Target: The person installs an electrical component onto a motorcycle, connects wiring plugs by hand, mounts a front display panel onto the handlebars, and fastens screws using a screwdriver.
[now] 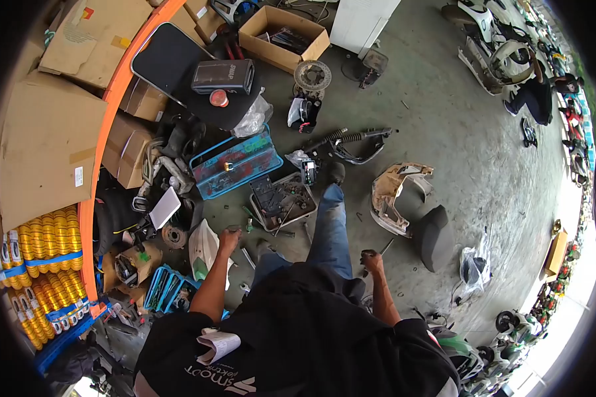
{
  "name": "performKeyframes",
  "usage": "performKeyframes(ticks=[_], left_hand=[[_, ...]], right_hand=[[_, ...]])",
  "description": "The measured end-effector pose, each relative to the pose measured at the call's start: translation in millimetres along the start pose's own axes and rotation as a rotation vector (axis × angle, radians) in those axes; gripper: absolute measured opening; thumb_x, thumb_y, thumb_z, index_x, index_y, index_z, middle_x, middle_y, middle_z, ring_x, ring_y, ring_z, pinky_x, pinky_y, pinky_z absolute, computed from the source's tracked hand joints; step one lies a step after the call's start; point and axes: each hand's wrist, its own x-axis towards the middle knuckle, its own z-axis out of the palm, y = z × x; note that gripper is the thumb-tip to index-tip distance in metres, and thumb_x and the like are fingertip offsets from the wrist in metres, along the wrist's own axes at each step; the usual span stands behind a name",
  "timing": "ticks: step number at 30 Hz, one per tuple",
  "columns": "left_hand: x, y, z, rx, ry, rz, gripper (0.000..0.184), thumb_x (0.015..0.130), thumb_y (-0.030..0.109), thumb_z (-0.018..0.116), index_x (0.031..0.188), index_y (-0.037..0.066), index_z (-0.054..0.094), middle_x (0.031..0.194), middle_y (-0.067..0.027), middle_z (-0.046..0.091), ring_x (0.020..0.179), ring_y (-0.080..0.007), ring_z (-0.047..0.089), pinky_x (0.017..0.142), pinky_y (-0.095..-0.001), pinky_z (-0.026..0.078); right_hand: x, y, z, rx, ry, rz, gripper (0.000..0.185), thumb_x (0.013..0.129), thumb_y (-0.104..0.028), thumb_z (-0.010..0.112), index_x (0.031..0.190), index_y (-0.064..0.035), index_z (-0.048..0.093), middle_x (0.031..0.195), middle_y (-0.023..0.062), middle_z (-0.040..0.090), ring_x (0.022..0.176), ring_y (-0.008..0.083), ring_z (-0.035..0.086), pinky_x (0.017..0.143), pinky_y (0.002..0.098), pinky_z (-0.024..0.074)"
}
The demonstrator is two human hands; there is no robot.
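Note:
My left hand [230,239] is closed beside a white body panel [207,253], above the floor; what it holds, if anything, is too small to tell. On the other side of my legs, my right hand [371,260] has its fingers curled round a small dark item that I cannot make out. Between and ahead of my hands lies a grey tray [303,223] full of dark parts and tools. A blue metal toolbox [237,161] stands open beyond it. Loose wrenches lie near my feet.
A tan plastic shell [389,193] and a black seat [434,239] lie to the right. Behind the toolbox is a chair [226,104] with a grey case [223,76]. Orange shelving [88,218] with cartons runs along the left. A person [535,96] crouches by a scooter at the upper right.

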Motion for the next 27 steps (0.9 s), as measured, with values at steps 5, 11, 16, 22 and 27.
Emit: performKeyframes(ticks=[5,11,16,22,27], left_hand=[[80.9,207.6,107.5,0.252,-0.148,0.131,0.031,0.088,0.021,0.069,0.114,0.004,0.07,0.097,-0.0139,0.074,0.094,-0.0247,0.071,0.081,-0.0356,0.054],[367.1,351.1,304.5,0.331,0.069,0.421,0.054,0.086,0.031,0.074,0.129,0.005,0.055,0.112,-0.0178,0.069,0.101,-0.0332,0.068,0.086,-0.0405,0.053],[549.7,410.2,407.7,0.475,0.444,0.5,0.078,0.08,0.046,0.077,0.131,-0.007,0.049,0.13,-0.0297,0.057,0.119,-0.0449,0.056,0.101,-0.0478,0.046],[552.7,429.2,403.4,0.644,0.352,0.376,0.067,0.074,0.04,0.085,0.12,-0.001,0.059,0.112,-0.0248,0.068,0.103,-0.0422,0.066,0.091,-0.0486,0.051],[430.5,431.0,381.4,0.582,0.497,0.774,0.053,0.074,0.028,0.086,0.114,0.0,0.067,0.111,-0.0239,0.066,0.099,-0.0421,0.065,0.088,-0.0473,0.052]], right_hand=[[97.6,-66.8,-50.8,0.158,-0.044,0.066,0.028,0.094,-0.022,0.062,0.111,-0.0021,0.069,0.083,0.0108,0.072,0.071,0.0174,0.069,0.057,0.029,0.051],[173.1,-88.0,-89.2,0.33,0.028,0.176,0.03,0.097,-0.019,0.06,0.114,0.0049,0.067,0.086,0.0131,0.071,0.074,0.0186,0.069,0.066,0.0316,0.0561],[193.3,-15.3,-94.8,0.288,0.1,0.397,0.029,0.096,-0.02,0.06,0.112,0.0037,0.068,0.087,0.01,0.071,0.075,0.0156,0.068,0.065,0.0275,0.054],[166.7,52.0,-64.0,0.304,0.083,0.573,0.025,0.098,-0.015,0.059,0.112,0.0044,0.067,0.087,0.012,0.071,0.077,0.0177,0.07,0.067,0.0302,0.0551],[154.1,43.3,-32.6,0.404,0.016,0.516,0.027,0.098,-0.017,0.058,0.115,0.0032,0.066,0.09,0.0128,0.072,0.077,0.0184,0.07,0.066,0.0302,0.0545]])
